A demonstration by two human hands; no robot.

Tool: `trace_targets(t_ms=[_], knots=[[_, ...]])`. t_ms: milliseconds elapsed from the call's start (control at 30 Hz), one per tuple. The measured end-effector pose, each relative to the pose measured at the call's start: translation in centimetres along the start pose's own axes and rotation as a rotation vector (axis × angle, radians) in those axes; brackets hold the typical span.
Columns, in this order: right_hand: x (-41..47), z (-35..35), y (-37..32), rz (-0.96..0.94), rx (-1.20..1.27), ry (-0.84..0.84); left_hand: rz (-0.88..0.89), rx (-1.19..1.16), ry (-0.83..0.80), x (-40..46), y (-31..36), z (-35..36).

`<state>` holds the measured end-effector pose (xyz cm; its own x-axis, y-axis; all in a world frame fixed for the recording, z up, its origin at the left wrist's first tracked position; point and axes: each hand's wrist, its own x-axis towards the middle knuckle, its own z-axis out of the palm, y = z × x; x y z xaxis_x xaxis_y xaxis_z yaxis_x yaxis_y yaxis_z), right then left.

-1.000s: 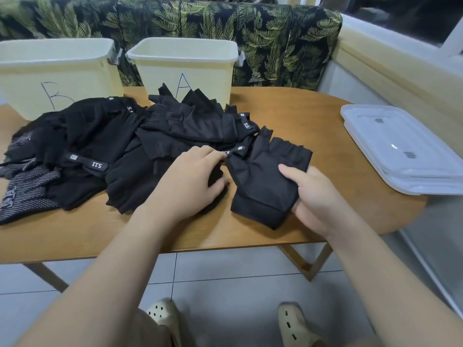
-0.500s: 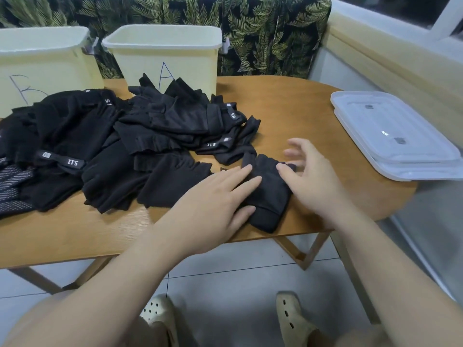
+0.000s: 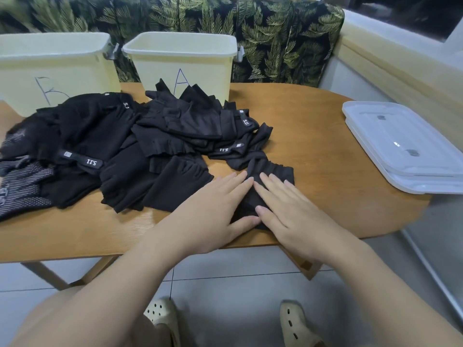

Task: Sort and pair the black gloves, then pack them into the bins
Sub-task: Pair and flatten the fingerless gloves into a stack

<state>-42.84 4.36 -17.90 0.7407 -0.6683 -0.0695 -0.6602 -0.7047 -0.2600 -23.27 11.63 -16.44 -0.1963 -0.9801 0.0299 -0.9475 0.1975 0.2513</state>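
A folded black glove (image 3: pixel 269 172) lies near the table's front edge. My left hand (image 3: pixel 215 209) and my right hand (image 3: pixel 290 209) press flat on it side by side, fingers straight, hiding most of it. A heap of black gloves (image 3: pixel 150 139) with "5.11" tabs spreads over the left and middle of the table. Two pale yellow bins stand at the back: bin A (image 3: pixel 183 61) in the middle and bin B (image 3: pixel 55 66) to its left. I cannot see inside either bin.
The wooden table (image 3: pixel 325 136) has a rounded right end. Two stacked white lids (image 3: pixel 400 146) lie at the right, overhanging the edge. Grey-patterned gloves (image 3: pixel 22 186) lie at the far left. A leaf-print sofa back stands behind the bins.
The glove was folded over smaller. My right hand came down from hovering onto it, and my left hand shifted so both hands now press it flat together.
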Motion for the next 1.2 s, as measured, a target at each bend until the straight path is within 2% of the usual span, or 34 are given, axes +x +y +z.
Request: trace_targets(t_ms=[100, 167, 267, 367, 433, 533, 633, 767, 967, 1100, 1200], knots=[[-0.2, -0.4, 0.1, -0.043, 0.007, -0.034, 0.056, 0.026, 0.089, -1.2, -1.3, -1.4], [-0.3, -0.9, -0.1, -0.057, 0.052, 0.001, 0.052, 0.042, 0.17, -2.6, -2.3, -2.4], [-0.1, -1.2, -0.9, -0.07, 0.12, 0.154, -0.092, 0.004, 0.348, -4.9, -3.8, -3.2], [0.5, -1.4, -2.1, -0.105, 0.154, 0.269, -0.323, -0.055, 0.51, -5.9, -5.1, -3.4], [1.0, -1.5, -2.7, -0.111, 0.167, 0.28, -0.43, -0.077, 0.49, -5.8, -5.7, -3.3], [1.7, -1.5, -3.1, -0.116, 0.187, 0.266, -0.483, -0.116, 0.422, -5.5, -5.9, -3.0], [2.4, -1.7, -3.6, -0.12, 0.227, 0.297, -0.517, -0.224, 0.492, -5.3, -5.6, -3.0], [3.0, -1.6, -4.3, -0.135, 0.272, 0.31, -0.464, -0.332, 0.625, -5.1, -5.2, -3.2], [3.6, -1.4, -5.7, -0.057, 0.507, 0.296, -0.327, -0.774, 0.722, -4.9, -3.9, -4.4], [3.7, -1.8, -6.2, -0.004, 0.783, 0.322, -0.249, -1.061, 0.783, -4.8, -2.8, -5.2], [3.7, -2.3, -6.7, -0.044, 0.994, 0.338, -0.223, -1.194, 0.803, -4.7, -2.2, -5.6]])
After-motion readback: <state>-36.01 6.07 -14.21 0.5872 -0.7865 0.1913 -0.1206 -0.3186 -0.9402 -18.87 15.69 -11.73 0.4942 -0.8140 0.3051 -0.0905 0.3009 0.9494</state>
